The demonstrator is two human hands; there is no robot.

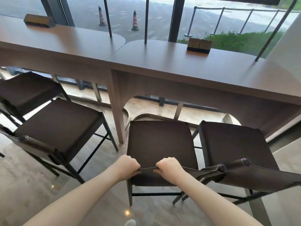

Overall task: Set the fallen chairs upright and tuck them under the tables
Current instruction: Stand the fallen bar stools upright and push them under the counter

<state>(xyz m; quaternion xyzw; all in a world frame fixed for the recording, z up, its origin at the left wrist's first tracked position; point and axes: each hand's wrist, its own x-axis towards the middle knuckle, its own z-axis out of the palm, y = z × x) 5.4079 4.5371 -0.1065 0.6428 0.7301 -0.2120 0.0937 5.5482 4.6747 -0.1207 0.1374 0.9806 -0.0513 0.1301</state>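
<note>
A dark brown chair [160, 144] with a thin black frame stands upright in front of me, its seat facing the long brown table [162, 62]. My left hand [128, 167] and my right hand [168, 168] both grip the top edge of its strap backrest, side by side. The seat's front edge lies just short of the table's apron. Another upright chair [236, 144] stands close on the right. On the left stand two more, a nearer chair [57, 126] and a farther chair [26, 90], which sits partly under the table.
A table leg [116, 108] stands between the held chair and the nearer left chair. Two wooden boxes, one on the right [199, 45] and one on the left [38, 20], sit on the tabletop. Thin dark poles rise from the table. Behind it is a glass wall, and the floor is glossy.
</note>
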